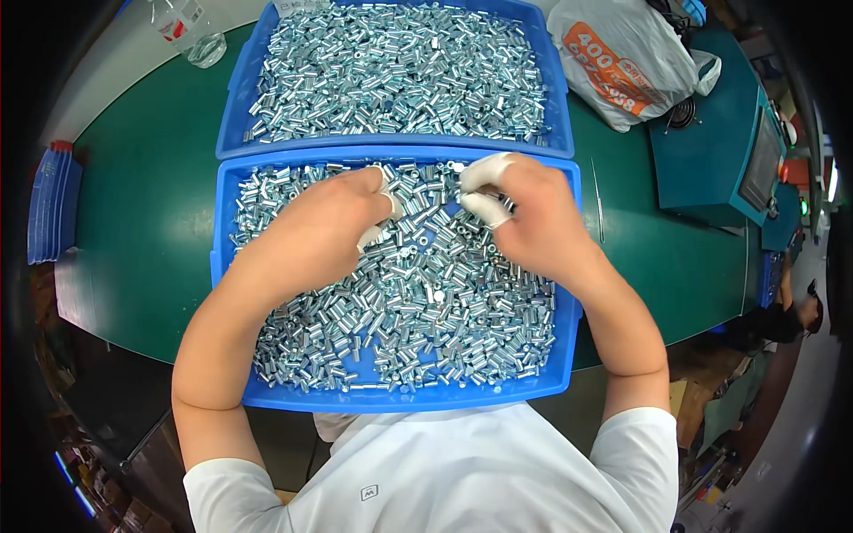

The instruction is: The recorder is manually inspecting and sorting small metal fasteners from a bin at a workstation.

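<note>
The near blue tray (569,364) is filled with small shiny silver metal sleeves (404,311), some showing a hole at the end. Over its upper left part my left hand (324,222) is bent down among the sleeves, with white covers on its fingertips. Those fingers are curled together, and what they hold, if anything, is hidden. My right hand (538,209) is at the tray's upper right, its white-covered thumb and forefinger brought close in a pinch. Whatever lies between them is too small to make out.
A second blue tray (560,107) of similar sleeves (391,71) adjoins the far side. On the green table (133,204) are a clear bottle (206,49), a plastic bag (622,53), a teal machine (702,151) and a thin metal rod (598,204). Blue stacked trays (55,204) stand left.
</note>
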Available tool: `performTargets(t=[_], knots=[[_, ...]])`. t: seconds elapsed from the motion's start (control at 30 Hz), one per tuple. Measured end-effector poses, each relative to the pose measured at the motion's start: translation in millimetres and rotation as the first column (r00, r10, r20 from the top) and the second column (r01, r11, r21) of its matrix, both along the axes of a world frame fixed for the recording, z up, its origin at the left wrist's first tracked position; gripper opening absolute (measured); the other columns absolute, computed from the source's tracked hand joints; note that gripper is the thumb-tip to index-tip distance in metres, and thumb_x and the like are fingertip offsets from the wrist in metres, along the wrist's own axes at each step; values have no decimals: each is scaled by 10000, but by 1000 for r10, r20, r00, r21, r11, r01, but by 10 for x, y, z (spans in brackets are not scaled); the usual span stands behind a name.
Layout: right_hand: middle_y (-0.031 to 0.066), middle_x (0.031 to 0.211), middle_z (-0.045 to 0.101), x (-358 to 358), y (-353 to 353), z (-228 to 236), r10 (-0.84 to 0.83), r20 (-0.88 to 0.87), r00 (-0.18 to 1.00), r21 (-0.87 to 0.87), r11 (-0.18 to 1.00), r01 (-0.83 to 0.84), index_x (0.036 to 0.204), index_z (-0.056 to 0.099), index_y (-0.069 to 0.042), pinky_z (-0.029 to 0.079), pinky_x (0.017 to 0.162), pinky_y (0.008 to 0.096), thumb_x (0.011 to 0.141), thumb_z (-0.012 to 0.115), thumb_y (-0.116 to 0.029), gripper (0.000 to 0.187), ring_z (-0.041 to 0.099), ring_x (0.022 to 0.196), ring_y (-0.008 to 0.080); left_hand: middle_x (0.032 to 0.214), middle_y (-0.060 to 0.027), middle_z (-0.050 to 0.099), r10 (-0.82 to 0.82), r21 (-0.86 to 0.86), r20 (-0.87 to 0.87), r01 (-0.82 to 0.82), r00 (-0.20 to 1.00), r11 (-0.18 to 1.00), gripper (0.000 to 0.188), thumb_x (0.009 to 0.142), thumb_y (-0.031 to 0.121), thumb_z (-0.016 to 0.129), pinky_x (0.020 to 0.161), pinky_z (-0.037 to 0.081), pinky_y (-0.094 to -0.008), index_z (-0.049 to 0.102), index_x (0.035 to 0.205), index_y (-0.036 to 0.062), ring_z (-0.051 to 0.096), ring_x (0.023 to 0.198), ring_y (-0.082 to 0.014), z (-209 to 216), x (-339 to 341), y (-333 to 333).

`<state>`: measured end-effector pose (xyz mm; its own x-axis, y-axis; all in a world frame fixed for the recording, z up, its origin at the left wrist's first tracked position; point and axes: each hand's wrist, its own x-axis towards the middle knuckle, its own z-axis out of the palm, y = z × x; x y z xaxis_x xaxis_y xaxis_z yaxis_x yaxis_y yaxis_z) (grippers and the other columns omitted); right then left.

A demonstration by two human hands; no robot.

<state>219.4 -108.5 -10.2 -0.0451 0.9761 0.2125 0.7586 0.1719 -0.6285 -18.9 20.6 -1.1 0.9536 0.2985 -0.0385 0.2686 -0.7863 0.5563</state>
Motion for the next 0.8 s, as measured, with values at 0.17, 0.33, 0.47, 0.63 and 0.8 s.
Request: performTargets(t=[0.17,0.33,0.47,0.63,0.8], knots=[[98,1002,744,136,-307,13,-295,-707,643,-233,955,182,1125,665,-5,581,766,280,988,648,11,139,715,879,130,1002,-196,598,-18,21,13,18,1000,1000,250,742,-120,651,838,522,-515,650,965,-8,635,976,-421,-44,36,1],[91,1038,735,222,-520,-22,-353,-670,653,-322,931,173,1141,689,-7,562,757,256,984,660,10,160,696,879,112,952,-151,626,-9,87,70,3,998,996,140,834,-26,700,794,514,-490,671,966,13,639,920,-396,-49,33,13],[70,988,735,101,-519,-10,-317,-469,825,-276,939,204,1109,724,-10,547,742,273,953,708,3,158,691,884,136,932,-142,648,9,65,155,-19,988,998,141,842,-2,730,775,529,-457,709,979,17,657,904,-363,-30,6,36],[93,984,695,83,-312,-24,21,126,992,69,997,-29,1036,745,-59,539,780,383,813,757,37,243,663,865,294,884,-119,697,90,-18,305,-89,948,996,129,825,15,788,728,543,-395,735,942,11,687,824,-303,-22,4,80],[67,993,670,98,-168,32,186,409,894,-78,983,-169,992,755,-60,531,846,416,728,703,84,305,614,983,293,851,-113,715,167,-52,308,-159,937,986,122,837,13,793,661,529,-366,739,946,8,686,745,-261,136,-71,-5]])
